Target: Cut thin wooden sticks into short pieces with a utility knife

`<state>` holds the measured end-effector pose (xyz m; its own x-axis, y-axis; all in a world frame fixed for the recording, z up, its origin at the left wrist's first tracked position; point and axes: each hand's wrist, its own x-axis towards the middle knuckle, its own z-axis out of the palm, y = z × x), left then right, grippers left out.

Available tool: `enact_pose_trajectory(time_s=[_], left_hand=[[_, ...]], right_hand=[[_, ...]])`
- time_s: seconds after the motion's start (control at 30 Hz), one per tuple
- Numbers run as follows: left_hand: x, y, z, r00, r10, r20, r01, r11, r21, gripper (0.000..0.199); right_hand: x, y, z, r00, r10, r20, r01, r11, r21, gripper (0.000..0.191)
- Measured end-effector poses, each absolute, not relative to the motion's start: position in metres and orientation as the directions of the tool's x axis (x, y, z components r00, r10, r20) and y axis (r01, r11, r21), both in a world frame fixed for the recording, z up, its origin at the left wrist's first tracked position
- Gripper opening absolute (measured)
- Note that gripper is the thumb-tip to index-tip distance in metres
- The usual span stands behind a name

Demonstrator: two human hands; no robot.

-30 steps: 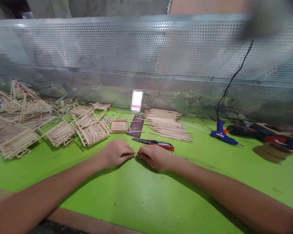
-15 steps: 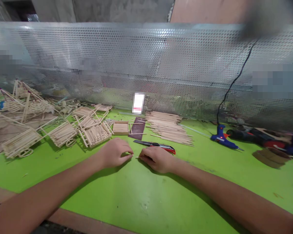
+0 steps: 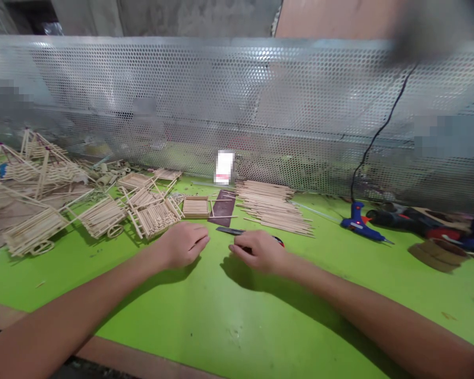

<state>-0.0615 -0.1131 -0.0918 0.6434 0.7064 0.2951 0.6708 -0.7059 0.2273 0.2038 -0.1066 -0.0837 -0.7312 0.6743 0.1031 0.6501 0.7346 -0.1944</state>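
Note:
My left hand (image 3: 181, 245) rests loosely curled over the green tabletop (image 3: 221, 321), with nothing visible in it. It lies just in front of a small stick tray (image 3: 195, 208). My right hand (image 3: 258, 251) sits over a utility knife (image 3: 229, 230) and hides most of its red-and-black handle, though the dark blade end still shows. Its fingers are curled, and I cannot tell whether they pinch a small stick. A dark rectangular mat (image 3: 223, 208) lies just behind the knife, with a loose pile of wooden sticks (image 3: 272, 208) to its right.
Several stick-built carts and frames (image 3: 33, 231) lie at the left. A blue hot glue gun (image 3: 357, 225) with its cord, a dark power tool (image 3: 411, 221) and a brown piece of cardboard (image 3: 436, 256) are at the right. A perforated metal sheet (image 3: 237, 89) runs along the back.
My hands have drawn apart. The right hand has moved up over the knife's handle, and the small stick once pinched between my hands no longer shows.

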Motion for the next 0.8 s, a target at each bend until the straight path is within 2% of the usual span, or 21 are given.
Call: enact_pose_trajectory(time_s=[0.1, 0.2, 0.27, 0.4, 0.47, 0.6, 0.67, 0.8], left_hand=[[-0.06, -0.116, -0.093, 0.695, 0.69, 0.201, 0.661, -0.723, 0.199, 0.039], [-0.058, -0.119, -0.096, 0.748, 0.658, 0.085, 0.649, -0.752, 0.115, 0.036], [-0.056, -0.121, -0.096, 0.752, 0.657, 0.05, 0.653, -0.753, 0.078, 0.034], [-0.054, -0.122, -0.094, 0.742, 0.67, 0.013, 0.667, -0.741, 0.077, 0.033], [-0.054, -0.122, -0.092, 0.737, 0.676, 0.007, 0.674, -0.735, 0.073, 0.033], [-0.053, -0.124, -0.089, 0.729, 0.685, 0.005, 0.684, -0.728, 0.053, 0.03], [-0.054, -0.124, -0.089, 0.73, 0.683, 0.01, 0.682, -0.73, 0.039, 0.028], [-0.055, -0.122, -0.094, 0.743, 0.664, 0.085, 0.664, -0.747, 0.035, 0.03]], right_hand=[[0.202, -0.112, -0.066, -0.683, 0.727, 0.079, 0.71, 0.685, -0.162, 0.037], [0.205, -0.116, -0.048, -0.671, 0.735, 0.095, 0.731, 0.678, -0.077, 0.034], [0.21, -0.118, -0.038, -0.677, 0.726, 0.123, 0.727, 0.685, -0.042, 0.034], [0.215, -0.122, -0.023, -0.676, 0.708, 0.204, 0.718, 0.695, -0.035, 0.041], [0.211, -0.124, -0.024, -0.687, 0.715, 0.129, 0.717, 0.696, -0.038, 0.041], [0.201, -0.126, -0.04, -0.656, 0.71, -0.256, 0.734, 0.679, 0.002, 0.041], [0.198, -0.126, -0.047, -0.645, 0.705, -0.295, 0.731, 0.681, 0.029, 0.041], [0.197, -0.125, -0.052, -0.653, 0.702, -0.283, 0.717, 0.694, 0.067, 0.041]])
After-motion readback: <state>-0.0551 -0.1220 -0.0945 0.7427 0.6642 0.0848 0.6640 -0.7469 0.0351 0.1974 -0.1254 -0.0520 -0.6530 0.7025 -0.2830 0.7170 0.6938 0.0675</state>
